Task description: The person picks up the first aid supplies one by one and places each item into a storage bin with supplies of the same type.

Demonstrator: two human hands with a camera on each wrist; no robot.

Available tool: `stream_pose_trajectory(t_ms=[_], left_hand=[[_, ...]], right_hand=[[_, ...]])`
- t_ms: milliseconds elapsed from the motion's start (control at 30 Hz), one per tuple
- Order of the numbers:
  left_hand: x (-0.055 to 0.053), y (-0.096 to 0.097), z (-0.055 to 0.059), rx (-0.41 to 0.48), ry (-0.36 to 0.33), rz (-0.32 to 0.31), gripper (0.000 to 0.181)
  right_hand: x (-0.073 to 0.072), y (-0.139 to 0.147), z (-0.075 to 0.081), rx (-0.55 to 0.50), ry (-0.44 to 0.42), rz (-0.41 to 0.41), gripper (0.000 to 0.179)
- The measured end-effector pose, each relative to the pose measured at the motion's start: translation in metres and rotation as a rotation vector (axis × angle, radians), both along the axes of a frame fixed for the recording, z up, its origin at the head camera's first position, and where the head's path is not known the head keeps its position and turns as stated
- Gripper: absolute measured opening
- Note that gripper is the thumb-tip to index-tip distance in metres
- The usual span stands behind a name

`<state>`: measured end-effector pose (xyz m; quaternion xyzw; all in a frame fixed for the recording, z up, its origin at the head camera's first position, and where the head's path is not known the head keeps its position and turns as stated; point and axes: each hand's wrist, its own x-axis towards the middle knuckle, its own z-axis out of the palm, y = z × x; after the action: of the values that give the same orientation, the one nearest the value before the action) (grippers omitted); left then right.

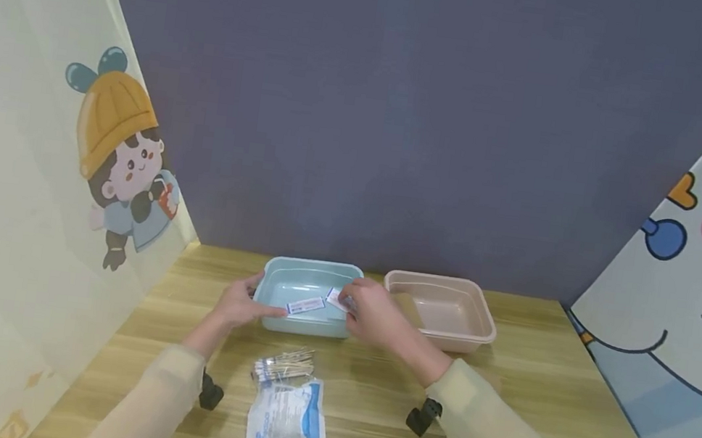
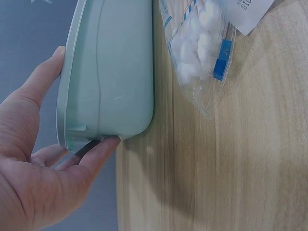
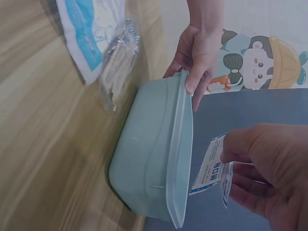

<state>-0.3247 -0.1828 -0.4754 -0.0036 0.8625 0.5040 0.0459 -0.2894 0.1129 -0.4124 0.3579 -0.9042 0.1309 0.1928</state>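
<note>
My left hand (image 1: pixel 241 302) grips the left end of a light blue plastic basin (image 2: pixel 130 62), with its thumb at the rim and its fingers against the outer wall. My right hand (image 1: pixel 372 311) is over the basin's right side. Between thumb and fingers it pinches a small white-and-blue adhesive bandage packet (image 3: pixel 209 166); another white strip (image 3: pixel 226 185) shows behind it, partly hidden by the fingers. In the head view, a second bandage packet (image 1: pixel 306 305) appears within the basin, close to the left thumb.
A pink basin (image 1: pixel 487 328) stands to the right with a tan flat piece (image 1: pixel 408 309) inside. In front of the blue basin lie a bag of cotton swabs (image 1: pixel 285 366) and a white-and-blue pouch (image 1: pixel 287 417), which holds white cotton balls in the left wrist view.
</note>
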Motion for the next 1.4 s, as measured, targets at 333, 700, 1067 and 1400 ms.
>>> stream_pose_trajectory(t_ms=[333, 700, 1067, 1400], left_hand=[[0.003, -0.005, -0.004, 0.012, -0.006, 0.003, 0.121], [0.009, -0.009, -0.006, 0.002, -0.020, 0.004, 0.120], [0.006, -0.007, -0.003, -0.016, -0.001, -0.001, 0.121], [0.002, -0.001, -0.002, -0.005, 0.007, -0.002, 0.120]], right_hand=[[-0.020, -0.021, 0.003, 0.040, -0.065, -0.014, 0.026], [-0.033, -0.031, -0.004, 0.039, -0.083, -0.009, 0.027], [-0.042, -0.030, 0.000, 0.050, -0.055, -0.022, 0.027], [-0.050, -0.030, 0.000, 0.059, -0.089, -0.030, 0.030]])
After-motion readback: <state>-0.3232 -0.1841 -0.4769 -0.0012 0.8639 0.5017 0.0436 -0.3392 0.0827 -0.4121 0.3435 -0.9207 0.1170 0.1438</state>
